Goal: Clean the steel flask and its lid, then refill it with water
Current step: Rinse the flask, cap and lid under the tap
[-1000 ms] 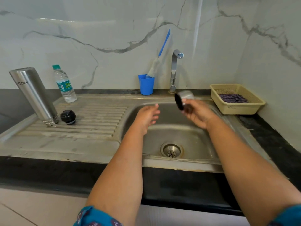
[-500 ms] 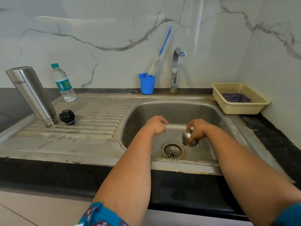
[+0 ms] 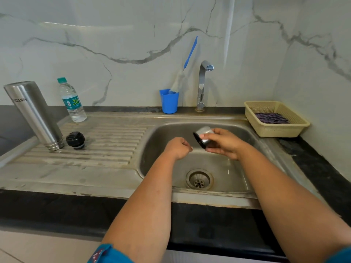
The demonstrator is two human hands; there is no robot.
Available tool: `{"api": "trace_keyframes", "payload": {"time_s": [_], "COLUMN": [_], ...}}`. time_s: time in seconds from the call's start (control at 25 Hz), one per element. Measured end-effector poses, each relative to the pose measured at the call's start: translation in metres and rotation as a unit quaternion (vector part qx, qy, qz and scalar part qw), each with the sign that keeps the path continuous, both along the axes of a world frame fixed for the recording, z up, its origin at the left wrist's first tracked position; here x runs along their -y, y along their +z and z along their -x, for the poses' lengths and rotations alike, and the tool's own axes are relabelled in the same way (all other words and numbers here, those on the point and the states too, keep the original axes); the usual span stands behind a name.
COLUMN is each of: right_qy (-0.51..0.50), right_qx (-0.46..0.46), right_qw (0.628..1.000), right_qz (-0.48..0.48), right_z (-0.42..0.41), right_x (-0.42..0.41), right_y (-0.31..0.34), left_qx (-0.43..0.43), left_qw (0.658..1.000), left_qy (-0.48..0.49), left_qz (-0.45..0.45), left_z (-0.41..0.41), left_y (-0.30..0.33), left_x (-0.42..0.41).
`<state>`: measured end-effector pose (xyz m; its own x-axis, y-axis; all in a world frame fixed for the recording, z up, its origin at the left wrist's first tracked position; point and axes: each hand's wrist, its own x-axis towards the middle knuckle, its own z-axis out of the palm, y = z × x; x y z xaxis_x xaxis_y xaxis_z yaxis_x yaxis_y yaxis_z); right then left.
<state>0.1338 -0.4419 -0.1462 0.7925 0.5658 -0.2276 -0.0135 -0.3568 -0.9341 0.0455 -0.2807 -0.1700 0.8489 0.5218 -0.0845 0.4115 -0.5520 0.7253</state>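
Note:
My right hand (image 3: 224, 144) grips the steel lid cup (image 3: 202, 136) above the sink basin (image 3: 237, 168), its dark open side turned left. My left hand (image 3: 177, 148) hovers just left of the cup with fingers curled into a loose fist, holding nothing. The steel flask (image 3: 33, 112) stands upside down on the drainboard at the far left, leaning back. A black stopper cap (image 3: 75, 140) sits beside its mouth.
A plastic water bottle (image 3: 71, 100) stands behind the flask. A blue cup (image 3: 169, 101) with a bottle brush (image 3: 182, 73) is left of the tap (image 3: 203, 82). A beige basket (image 3: 275, 120) with a cloth sits at the right. The drain (image 3: 199, 180) lies below my hands.
My right hand dipped the lid cup low toward the drain, then lifted it back up and turned its open side left. My left hand closed into a fist.

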Motion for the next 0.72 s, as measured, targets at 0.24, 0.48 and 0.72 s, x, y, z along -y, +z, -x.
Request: {"api": "trace_keyframes", "payload": {"time_s": [0.24,0.48,0.72], "right_qy": [-0.014,0.037,0.117], "right_qx": [0.015,0.114,0.179], "right_qw": [0.994,0.992,0.977], "right_qz": [0.103,0.026,-0.005], "right_z": [0.015,0.051,0.100], "right_x": [-0.002,-0.040,-0.133], "right_y": [-0.005,0.013,0.045], "left_qx": [0.023,0.151,0.223], "left_qw": [0.995,0.971,0.962], "left_qy": [0.005,0.094,0.138], "left_qz": [0.096,0.161,0.077], "left_z": [0.017,0.060,0.132], "left_y": [0.013,0.041,0.053], "left_x": [0.010,0.000,-0.075]}}
